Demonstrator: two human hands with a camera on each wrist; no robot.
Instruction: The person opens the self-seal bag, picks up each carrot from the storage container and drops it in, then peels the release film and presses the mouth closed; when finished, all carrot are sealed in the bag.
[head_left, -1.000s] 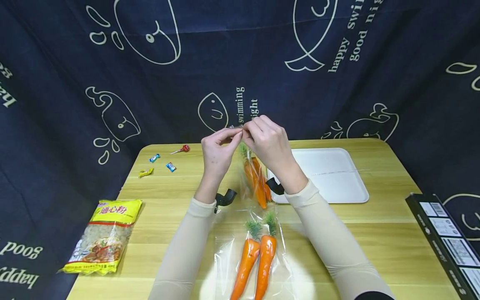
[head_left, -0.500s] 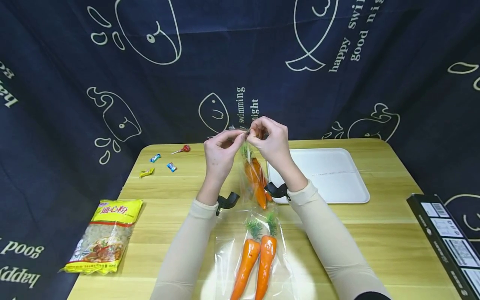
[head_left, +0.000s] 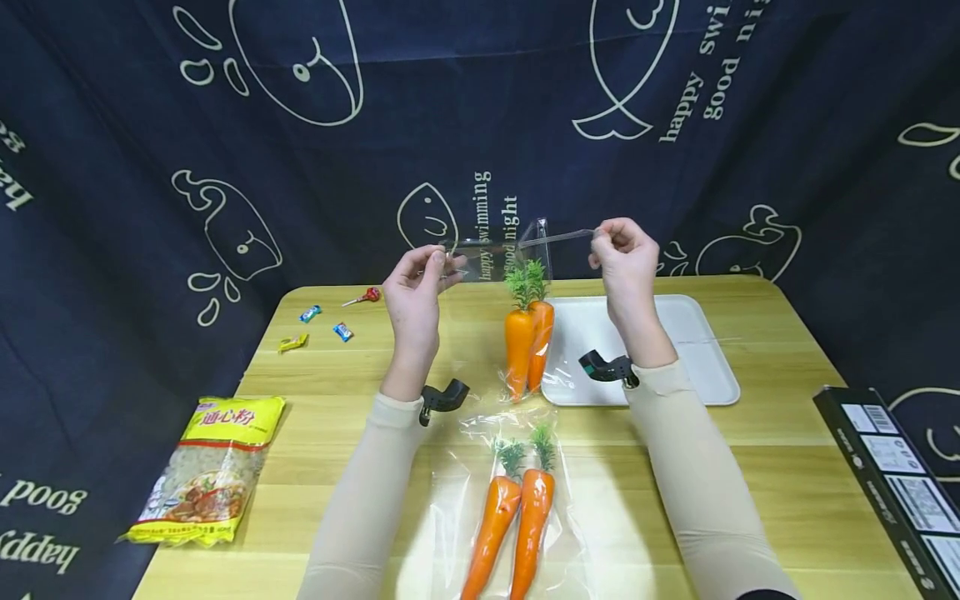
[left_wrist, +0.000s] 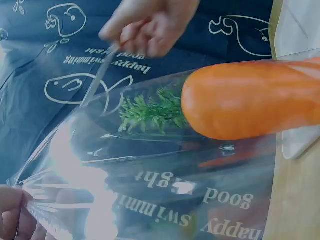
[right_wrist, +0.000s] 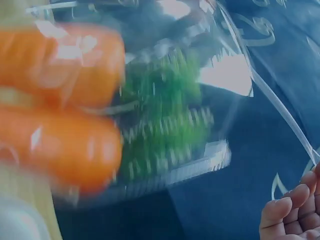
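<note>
A clear plastic bag (head_left: 483,267) holding two carrots (head_left: 518,343) with green tops hangs upright over the table. My left hand (head_left: 415,292) pinches the bag's upper left corner between thumb and fingers. Out to the right, my right hand (head_left: 628,260) pinches the end of a narrow clear plastic strip (head_left: 557,238). The strip runs taut from those fingers to the bag's top edge, as the left wrist view also shows at the bag's mouth (left_wrist: 82,112). In the right wrist view the carrots (right_wrist: 65,145) look blurred. Below, a second clear bag (head_left: 450,508) with two carrots (head_left: 535,521) lies flat.
A white tray (head_left: 708,371) lies at the back right, partly behind the hanging bag, with a thin clear strip across it. A yellow food packet (head_left: 206,475) lies left. A lollipop (head_left: 371,295) and several wrapped candies (head_left: 342,332) sit back left. A black box (head_left: 885,492) stands right.
My hands were together at the bag's top and have moved apart, the right hand rightward, drawing the strip out straight. The bag has spread open and its carrots have turned and shifted slightly right.
</note>
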